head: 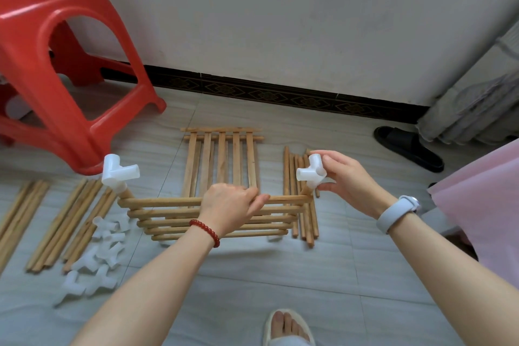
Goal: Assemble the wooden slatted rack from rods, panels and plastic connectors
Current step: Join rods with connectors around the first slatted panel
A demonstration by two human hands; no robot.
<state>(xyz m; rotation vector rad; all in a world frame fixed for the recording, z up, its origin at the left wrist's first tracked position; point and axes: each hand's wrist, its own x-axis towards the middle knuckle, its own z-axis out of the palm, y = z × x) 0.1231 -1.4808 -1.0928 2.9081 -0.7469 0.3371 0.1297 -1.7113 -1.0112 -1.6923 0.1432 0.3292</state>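
L hand (229,205) fingers curled round top slat of upright panel (168,212). R hand (344,174) pinches white connector (311,171) on panel's rod end, just beside L grip.

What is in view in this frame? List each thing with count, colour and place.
Held wooden slatted panel: one, tan, upright at centre.
White plastic corner connectors: two, on the held panel's top corners.
Flat wooden slatted panels: seemingly two stacked, tan, floor behind.
Loose wooden rods: several bundles, tan, floor left and right.
Loose white plastic connectors: pile, floor left.
Red plastic stool: one, far left.
Black slipper: one, right.
Hands: left grips the panel's top; right holds the right connector.
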